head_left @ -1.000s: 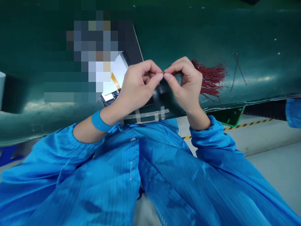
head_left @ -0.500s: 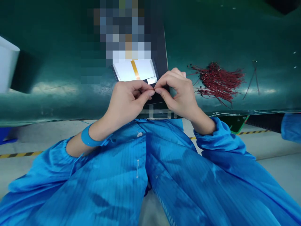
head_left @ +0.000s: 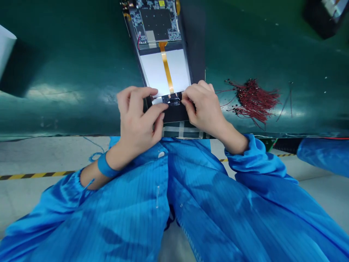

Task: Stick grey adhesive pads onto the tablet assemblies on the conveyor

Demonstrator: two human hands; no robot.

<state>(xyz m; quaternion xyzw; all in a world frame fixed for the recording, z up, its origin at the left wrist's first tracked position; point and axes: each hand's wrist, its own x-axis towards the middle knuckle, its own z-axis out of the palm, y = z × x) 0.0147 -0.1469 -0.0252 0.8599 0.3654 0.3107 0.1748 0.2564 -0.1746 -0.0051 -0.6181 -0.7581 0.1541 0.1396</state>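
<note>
An opened tablet [head_left: 163,69] lies back-up on the green belt [head_left: 68,54], showing a circuit board, a silver battery and an orange flex strip. My left hand [head_left: 136,120] and my right hand [head_left: 204,109] meet at its near end. Both pinch the ends of a thin wire [head_left: 169,97] laid across the dark part below the battery. The left index finger and thumb close from the left; the right fingers curl over the wire from the right. A blue wrist strap [head_left: 105,169] circles my left wrist.
A bundle of thin red wires [head_left: 256,98] lies on the belt right of my right hand. A white object [head_left: 5,47] stands at the far left, a dark box [head_left: 324,14] at the top right. Another person's blue sleeve [head_left: 324,154] shows at the right edge.
My hands have moved from in front of my chest down onto the tablet's near end, with the small wire still pinched between them. The view has tilted, so the whole tablet shows.
</note>
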